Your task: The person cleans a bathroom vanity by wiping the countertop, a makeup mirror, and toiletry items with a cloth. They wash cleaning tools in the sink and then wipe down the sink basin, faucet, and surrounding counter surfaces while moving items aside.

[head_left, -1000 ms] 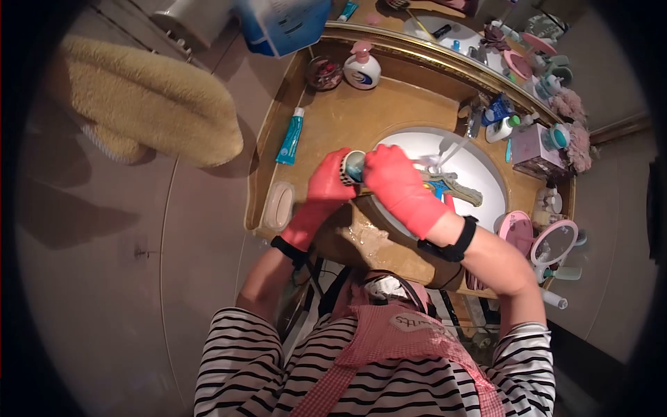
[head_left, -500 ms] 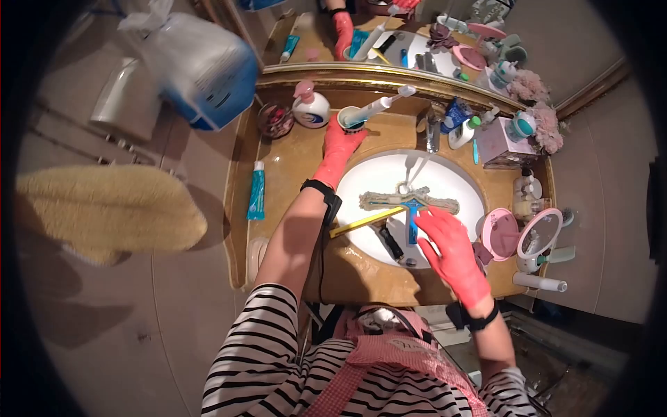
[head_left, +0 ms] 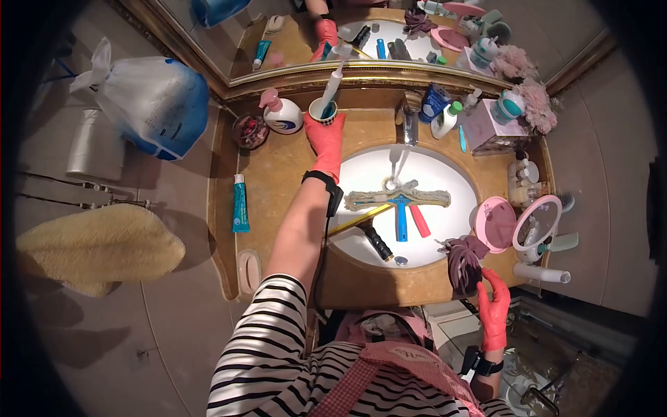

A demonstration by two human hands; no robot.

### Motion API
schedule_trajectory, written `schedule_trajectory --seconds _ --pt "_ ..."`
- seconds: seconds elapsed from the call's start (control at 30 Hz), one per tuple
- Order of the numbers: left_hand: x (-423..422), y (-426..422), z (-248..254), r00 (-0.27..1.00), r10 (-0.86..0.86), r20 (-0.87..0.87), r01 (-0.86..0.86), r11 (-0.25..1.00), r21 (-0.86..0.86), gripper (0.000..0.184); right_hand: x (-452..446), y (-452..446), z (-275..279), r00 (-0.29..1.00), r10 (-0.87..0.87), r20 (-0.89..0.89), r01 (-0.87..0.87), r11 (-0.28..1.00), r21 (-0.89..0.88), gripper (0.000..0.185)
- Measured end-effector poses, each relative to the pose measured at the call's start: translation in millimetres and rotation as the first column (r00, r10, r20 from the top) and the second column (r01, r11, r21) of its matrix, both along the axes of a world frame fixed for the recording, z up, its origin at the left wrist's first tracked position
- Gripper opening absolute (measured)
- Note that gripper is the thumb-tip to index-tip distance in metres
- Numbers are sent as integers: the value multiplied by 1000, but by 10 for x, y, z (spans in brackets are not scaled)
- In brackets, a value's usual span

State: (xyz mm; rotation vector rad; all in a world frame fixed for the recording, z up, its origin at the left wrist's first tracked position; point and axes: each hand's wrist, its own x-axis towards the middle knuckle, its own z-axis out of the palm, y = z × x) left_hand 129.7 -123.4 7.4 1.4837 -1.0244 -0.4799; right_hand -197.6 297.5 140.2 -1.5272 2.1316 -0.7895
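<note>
My left hand [head_left: 325, 142], in a pink rubber glove, is closed around a checkered cup [head_left: 321, 119] at the back of the counter. An electric toothbrush [head_left: 331, 92] stands tilted in that cup. By the counter's front right edge is my right hand [head_left: 494, 309], also gloved, with its fingers apart and the tips beside a bunched purple cloth [head_left: 464, 267]. In the white sink [head_left: 445, 167] lie a blue-handled window washer [head_left: 401, 215], a red handle [head_left: 420, 221], a yellow strip [head_left: 361, 219] and a black grip [head_left: 377, 243].
A lotion pump bottle [head_left: 283, 115] and a toothpaste tube [head_left: 240, 203] stand and lie left of the sink. The faucet [head_left: 410, 121] is behind it. To the right are a pink round mirror [head_left: 538, 222], several bottles and a tissue box [head_left: 486, 132]. A yellow towel [head_left: 104, 247] hangs left.
My right hand has moved from over the sink towards me and right, to the purple cloth. The red handle is now uncovered. My left hand stays at the cup; the view has shifted.
</note>
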Motion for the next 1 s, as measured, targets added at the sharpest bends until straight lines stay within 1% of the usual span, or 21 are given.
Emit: schedule_trajectory --seconds 0.03,0.1,0.13,0.2,0.23,0.27,0.33,0.4,0.43,0.47,0.5,0.53,0.6,0.67,0.7,0.73,0.77,0.8,0.87,0.93,1.0 --pt "-4 -3 -7 998 15 57 -14 1000 -9 75 -46 1 6 1000 -5 0 5 1000 1 33" --pt "68 -84 -130 998 -9 56 10 1000 -25 77 -165 10 -11 991 -69 118 72 997 -25 33" --pt "98 -100 -214 998 -24 53 26 999 -38 78 -246 34 -33 990 -79 116 81 996 -20 33" --pt "89 -55 -164 999 -52 7 52 999 9 82 -364 22 -60 976 -180 124 185 982 -29 33" --pt "104 -43 -130 997 -82 13 83 996 -15 83 -384 17 -43 959 -218 183 227 973 -31 33" --pt "132 -26 -102 994 -109 20 110 993 -39 84 -388 -8 2 960 -210 187 220 975 -30 33" --pt "158 13 -49 992 -128 -14 128 992 -5 87 -405 -48 67 925 -304 229 297 953 64 34" --pt "143 47 -25 988 -43 150 42 999 6 89 -435 -48 6 929 -302 212 299 953 46 33" --pt "125 108 -34 992 -84 94 84 996 -1 94 -499 -37 -48 952 -286 105 287 958 5 31" --pt "174 67 -218 974 -54 222 47 998 36 100 -593 31 -74 959 -283 -17 282 959 -24 30" --pt "244 124 -210 972 -182 150 161 977 142 106 -629 62 -77 907 -397 139 406 913 -43 28" --pt "310 152 -340 966 -221 133 204 970 132 109 -696 35 -116 821 -487 297 526 848 -64 27" --pt "227 478 -188 968 -238 -73 249 939 239 105 -1039 149 -321 776 -523 352 609 766 -205 31" --pt "-92 1117 468 935 -314 -164 351 885 307 93 -1162 41 -246 613 -571 546 720 689 -87 38" --pt "-243 1404 729 909 -394 -137 416 828 377 87 -1244 -52 -228 537 -576 616 734 679 -5 46" --pt "-405 1664 883 877 -468 -112 464 764 448 82 -1260 -163 -184 475 -548 689 728 684 43 47" --pt "-562 1899 927 805 -549 -226 584 667 463 80 -1268 -264 -196 438 -530 726 717 693 72 48" --pt "-736 2084 965 719 -608 -336 688 558 463 78 -1336 -337 -239 423 -463 778 657 749 88 47" --pt "-1136 2357 942 431 -698 -571 901 303 309 75 -1437 -461 -288 246 -212 946 517 854 56 42" --pt "-1633 2471 891 188 -698 -691 981 95 172 71 -1497 -486 -364 259 -164 952 473 881 23 39" --pt "-2064 2539 967 -9 -668 -744 999 19 -29 73 -1542 -540 -458 276 -106 955 423 906 -22 35"
